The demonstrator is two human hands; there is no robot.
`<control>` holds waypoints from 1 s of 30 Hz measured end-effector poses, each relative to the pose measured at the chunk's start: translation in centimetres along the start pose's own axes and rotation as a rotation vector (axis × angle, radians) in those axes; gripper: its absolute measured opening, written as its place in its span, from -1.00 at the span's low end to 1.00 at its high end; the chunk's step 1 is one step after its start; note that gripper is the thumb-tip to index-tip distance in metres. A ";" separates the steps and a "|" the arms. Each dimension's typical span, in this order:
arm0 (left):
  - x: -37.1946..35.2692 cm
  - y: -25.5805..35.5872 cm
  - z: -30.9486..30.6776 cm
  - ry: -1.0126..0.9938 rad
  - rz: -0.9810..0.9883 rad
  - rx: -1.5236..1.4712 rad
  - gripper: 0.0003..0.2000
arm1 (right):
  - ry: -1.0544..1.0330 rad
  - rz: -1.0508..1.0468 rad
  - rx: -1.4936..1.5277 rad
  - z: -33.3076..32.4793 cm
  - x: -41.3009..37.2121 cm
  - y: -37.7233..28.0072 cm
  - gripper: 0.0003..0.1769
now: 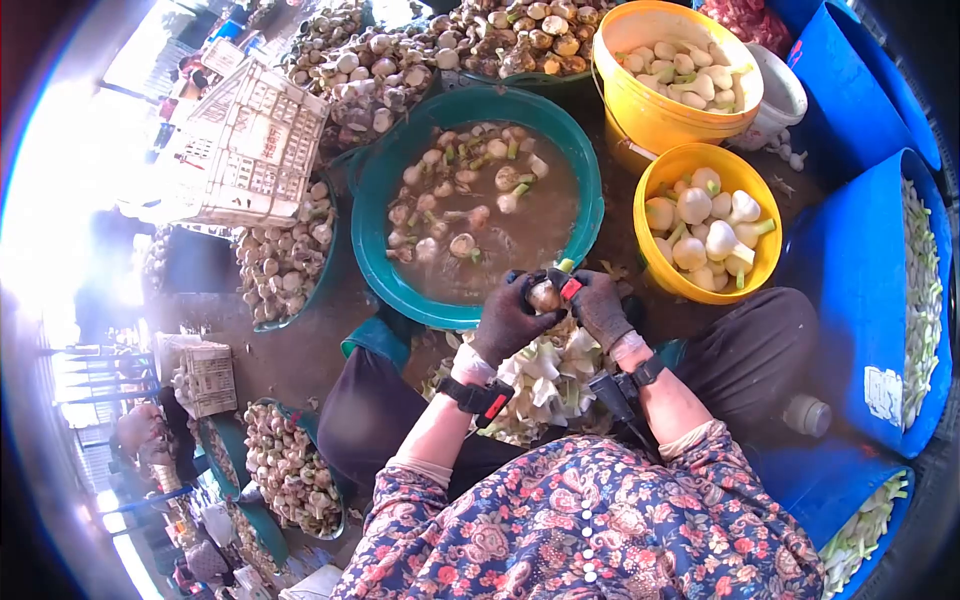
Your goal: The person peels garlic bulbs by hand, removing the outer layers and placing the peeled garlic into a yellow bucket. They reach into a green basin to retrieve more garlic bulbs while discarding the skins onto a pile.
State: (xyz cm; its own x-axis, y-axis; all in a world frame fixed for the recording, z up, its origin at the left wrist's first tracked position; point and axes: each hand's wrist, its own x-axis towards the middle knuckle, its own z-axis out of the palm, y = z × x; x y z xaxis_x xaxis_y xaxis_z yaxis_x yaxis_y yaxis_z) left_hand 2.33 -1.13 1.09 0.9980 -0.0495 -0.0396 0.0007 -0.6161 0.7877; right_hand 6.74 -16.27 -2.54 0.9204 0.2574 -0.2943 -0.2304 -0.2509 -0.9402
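Observation:
Both of my hands wear dark gloves and meet just below the rim of a green basin [365, 240] of muddy water. My left hand [515, 318] has its fingers wrapped round a garlic bulb [544, 295] with a short green stem. Against the bulb's right side, my right hand [600, 305] is closed on a small tool with a red part [571, 288]; its blade cannot be made out. Several bulbs float in the basin. Pale peelings [555, 375] lie in a heap beneath my hands.
Right of the basin stand a small yellow bucket [650, 255] of clean bulbs and a larger yellow bucket [620, 120]. Blue tubs [850, 300] line the right side. At the left are a white crate [255, 145] and baskets of garlic [290, 465].

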 end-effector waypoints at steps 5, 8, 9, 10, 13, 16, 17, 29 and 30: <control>-0.6 -0.1 -0.5 -0.084 -0.151 -0.356 -0.50 | -0.136 -0.005 0.152 -0.8 -0.5 0.6 -0.64; -0.8 -0.8 -1.6 -0.211 -0.372 -0.775 -0.49 | -0.358 0.167 0.537 -1.8 -0.8 0.6 -0.63; -1.2 -0.4 -0.9 -0.159 -0.333 -0.820 -0.49 | -0.357 0.258 0.610 -1.8 -1.0 0.2 -0.61; -1.6 -0.2 -0.1 -0.105 -0.292 -0.865 -0.48 | -0.357 0.349 0.681 -1.5 -1.3 -0.2 -0.59; -2.1 -1.1 2.5 -0.005 -0.284 -0.830 -0.37 | -0.379 0.524 0.912 -1.0 -2.5 -1.6 -0.51; -2.5 0.5 2.3 0.140 -0.205 -0.504 -0.41 | -0.364 0.378 0.680 -0.6 -1.2 1.5 -0.51; -2.4 1.3 2.0 0.225 -0.134 -0.439 -0.44 | -0.386 0.306 0.592 -0.2 0.1 4.1 -0.56; -4.6 -2.3 0.9 0.054 -0.074 0.332 -0.62 | -0.530 -0.107 0.692 -1.5 -1.7 -1.2 -0.57; -4.5 -2.8 1.0 0.053 -0.125 0.130 -0.62 | -0.439 -0.344 0.370 -1.3 -1.8 -1.5 -0.57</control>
State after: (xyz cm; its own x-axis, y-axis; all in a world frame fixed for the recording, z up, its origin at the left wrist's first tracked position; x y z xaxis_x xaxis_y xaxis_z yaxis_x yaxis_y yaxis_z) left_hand -2.27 0.06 -1.55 0.9925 0.0732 -0.0978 0.1207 -0.7112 0.6926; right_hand 5.79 -17.58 -0.39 0.7645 0.6415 0.0638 -0.1118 0.2294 -0.9669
